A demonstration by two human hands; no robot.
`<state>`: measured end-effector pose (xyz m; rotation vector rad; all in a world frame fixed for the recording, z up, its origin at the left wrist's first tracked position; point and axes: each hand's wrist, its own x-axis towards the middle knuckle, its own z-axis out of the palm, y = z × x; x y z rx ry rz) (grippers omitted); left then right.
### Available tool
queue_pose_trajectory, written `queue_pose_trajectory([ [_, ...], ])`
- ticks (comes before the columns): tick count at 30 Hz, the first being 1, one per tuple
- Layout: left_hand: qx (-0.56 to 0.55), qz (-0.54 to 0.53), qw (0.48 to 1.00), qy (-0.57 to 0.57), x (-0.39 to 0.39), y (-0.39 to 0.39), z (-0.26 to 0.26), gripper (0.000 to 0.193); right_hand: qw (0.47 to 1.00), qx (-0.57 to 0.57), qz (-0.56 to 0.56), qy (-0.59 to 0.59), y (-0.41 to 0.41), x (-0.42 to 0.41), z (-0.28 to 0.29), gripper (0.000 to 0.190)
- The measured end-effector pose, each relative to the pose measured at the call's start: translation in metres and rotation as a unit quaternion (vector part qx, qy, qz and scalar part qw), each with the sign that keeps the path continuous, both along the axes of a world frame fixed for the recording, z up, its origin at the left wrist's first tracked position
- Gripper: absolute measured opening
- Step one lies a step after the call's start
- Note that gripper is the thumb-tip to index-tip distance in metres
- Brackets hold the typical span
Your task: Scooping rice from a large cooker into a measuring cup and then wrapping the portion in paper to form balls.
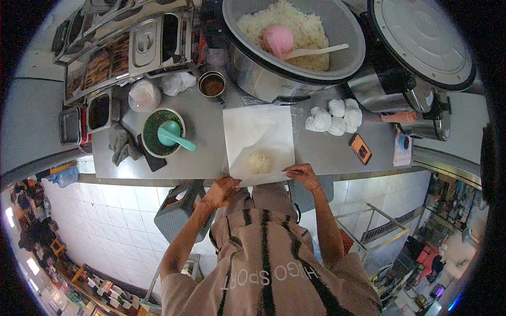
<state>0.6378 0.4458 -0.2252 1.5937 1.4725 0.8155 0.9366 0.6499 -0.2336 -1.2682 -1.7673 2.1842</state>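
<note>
A mound of cooked rice lies on a sheet of white wrapping paper at the counter's front edge. My left hand grips the near left corner of the top sheet; my right hand pinches its near right corner. Behind the paper, an open rice cooker holds white rice with a pink scoop and a white paddle in it. Left of the paper, a steel bowl of chopped greens carries a turquoise scoop. Several white wrapped bundles sit to the right.
Steel food pans with lids stand at the back left, near a steel cup and a plastic tub. A grey cloth lies at the left. A phone lies at the right. A second large cooker stands behind.
</note>
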Motion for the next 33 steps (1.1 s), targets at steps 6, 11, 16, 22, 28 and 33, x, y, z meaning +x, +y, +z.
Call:
queue_pose_trajectory([
  [6,-0.073,0.262,0.961,-0.057,0.011,0.012,-0.015,0.016,0.997,0.041,-0.058,-0.012,0.002,-0.002,-0.030,0.013],
  [11,-0.053,0.392,0.918,-0.022,0.022,0.037,-0.044,0.014,0.989,0.089,-0.113,-0.036,-0.004,-0.023,-0.062,0.017],
  [16,-0.101,0.417,0.896,0.116,0.027,0.043,-0.050,0.015,0.964,0.202,-0.129,-0.116,-0.010,-0.029,-0.067,0.011],
  [22,-0.074,0.250,0.942,0.212,0.047,0.027,-0.015,0.033,0.983,0.071,-0.152,-0.079,0.008,-0.028,-0.035,0.015],
  [28,-0.004,-0.019,0.931,0.363,0.101,0.030,-0.013,0.076,0.902,0.431,-0.031,-0.001,0.051,-0.116,-0.024,0.018],
  [33,-0.047,-0.058,0.930,0.360,0.098,0.037,0.000,0.081,0.843,0.499,0.160,-0.121,0.080,-0.165,-0.010,0.020],
])
